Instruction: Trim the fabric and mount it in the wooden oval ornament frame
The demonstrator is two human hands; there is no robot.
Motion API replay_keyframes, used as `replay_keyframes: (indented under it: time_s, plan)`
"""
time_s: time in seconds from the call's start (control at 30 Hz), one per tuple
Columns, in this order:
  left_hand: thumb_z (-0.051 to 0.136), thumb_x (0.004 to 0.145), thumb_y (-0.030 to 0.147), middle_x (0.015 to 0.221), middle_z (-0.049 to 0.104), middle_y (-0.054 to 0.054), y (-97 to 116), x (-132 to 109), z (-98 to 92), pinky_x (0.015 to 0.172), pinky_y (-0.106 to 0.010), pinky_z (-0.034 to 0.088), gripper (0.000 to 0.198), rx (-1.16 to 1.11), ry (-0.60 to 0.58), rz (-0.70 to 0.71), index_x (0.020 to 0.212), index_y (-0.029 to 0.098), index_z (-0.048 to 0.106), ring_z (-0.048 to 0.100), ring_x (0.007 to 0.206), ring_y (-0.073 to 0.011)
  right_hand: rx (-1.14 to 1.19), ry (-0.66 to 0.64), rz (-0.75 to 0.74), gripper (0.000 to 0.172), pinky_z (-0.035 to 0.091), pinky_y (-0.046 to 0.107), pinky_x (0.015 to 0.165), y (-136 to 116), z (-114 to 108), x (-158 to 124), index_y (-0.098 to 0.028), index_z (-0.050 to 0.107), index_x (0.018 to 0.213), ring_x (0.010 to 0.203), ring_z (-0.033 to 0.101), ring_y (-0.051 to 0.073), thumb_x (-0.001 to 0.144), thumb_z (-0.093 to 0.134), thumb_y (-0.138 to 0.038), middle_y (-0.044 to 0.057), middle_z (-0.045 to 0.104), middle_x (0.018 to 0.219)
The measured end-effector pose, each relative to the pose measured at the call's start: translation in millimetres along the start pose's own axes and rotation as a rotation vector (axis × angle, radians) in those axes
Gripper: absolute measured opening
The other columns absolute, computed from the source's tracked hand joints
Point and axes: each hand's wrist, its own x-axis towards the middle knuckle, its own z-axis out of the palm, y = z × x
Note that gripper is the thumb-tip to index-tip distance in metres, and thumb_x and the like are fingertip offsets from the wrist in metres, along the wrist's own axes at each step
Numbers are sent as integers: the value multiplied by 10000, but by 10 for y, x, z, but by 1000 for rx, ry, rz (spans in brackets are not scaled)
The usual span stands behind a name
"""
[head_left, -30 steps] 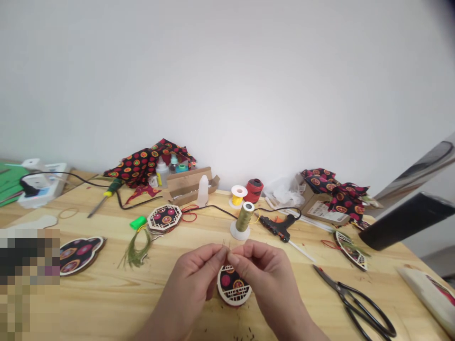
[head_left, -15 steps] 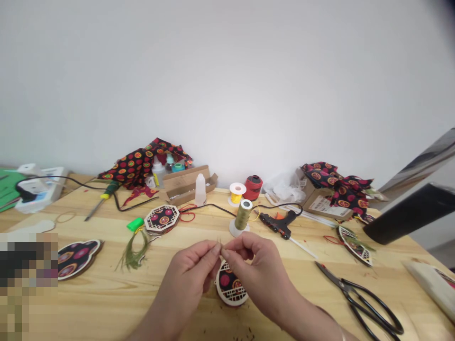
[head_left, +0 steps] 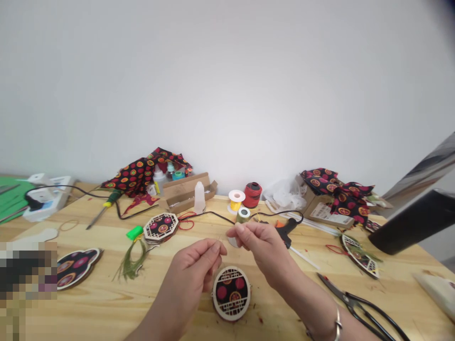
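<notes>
My left hand (head_left: pixel 199 265) is closed in a pinch, thumb against the forefinger, just above and left of a round fabric-covered ornament (head_left: pixel 232 293). A very fine thread (head_left: pixel 220 237) shows faintly at its fingertips. My right hand (head_left: pixel 258 241), pinched too, is raised to the right, with the thread seeming to run to it. The ornament lies flat on the table, with pale lattice trim over dark patterned fabric, untouched by either hand. Behind my right fingertips stands a spool of olive thread (head_left: pixel 243 215), partly hidden.
Black-handled scissors (head_left: pixel 350 300) lie at right, with a glue gun (head_left: pixel 286 232) behind my right hand. An octagonal ornament (head_left: pixel 161 227), green tassel (head_left: pixel 133 260) and screwdriver (head_left: pixel 103 208) lie left. A squeeze bottle (head_left: pixel 199 198), yellow spool (head_left: pixel 235 202) and red spool (head_left: pixel 252 195) stand behind.
My hands have moved apart from their fingertip contact. The right went up and right, uncovering the round ornament and partly covering the olive spool and glue gun.
</notes>
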Motion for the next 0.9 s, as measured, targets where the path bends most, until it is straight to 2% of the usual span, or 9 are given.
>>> replay_keyframes:
  time_s: [0.17, 0.3, 0.43, 0.57, 0.9]
  plan:
    - [633, 801, 378, 522, 408, 68, -38, 17, 31, 420, -186, 199, 262, 75, -19, 42, 665, 154, 627, 288, 435, -57, 196, -95, 53, 210, 446, 255, 653, -16, -6, -24, -168, 713, 681, 626, 564, 130, 641, 762, -369, -4, 664, 640]
    - [641, 797, 391, 516, 402, 69, -57, 20, 57, 416, -194, 198, 281, 93, -23, 55, 643, 157, 615, 284, 437, -63, 241, -78, 77, 200, 462, 252, 630, -45, 15, -29, -165, 705, 644, 593, 576, 124, 586, 790, -336, -7, 659, 599]
    - [653, 773, 411, 501, 415, 63, -42, 9, 89, 411, -200, 193, 339, 84, -31, 41, 564, 159, 564, 277, 428, -61, 226, -82, 78, 158, 452, 239, 602, -55, 20, -27, -159, 671, 571, 558, 552, 109, 604, 761, -284, -16, 629, 555]
    - [661, 753, 406, 489, 443, 56, -9, -12, 105, 407, -200, 184, 331, 75, -36, 28, 552, 155, 585, 255, 416, -54, 217, -91, 52, 144, 448, 239, 604, -44, 11, -11, -164, 674, 579, 556, 546, 108, 635, 736, -281, -17, 625, 553]
    - [630, 805, 392, 487, 435, 57, -24, -4, 73, 420, -203, 194, 365, 87, -67, 18, 537, 148, 588, 245, 431, -58, 237, -112, 52, 161, 435, 234, 603, -5, -13, 22, -159, 655, 551, 558, 545, 102, 658, 730, -252, -17, 626, 556]
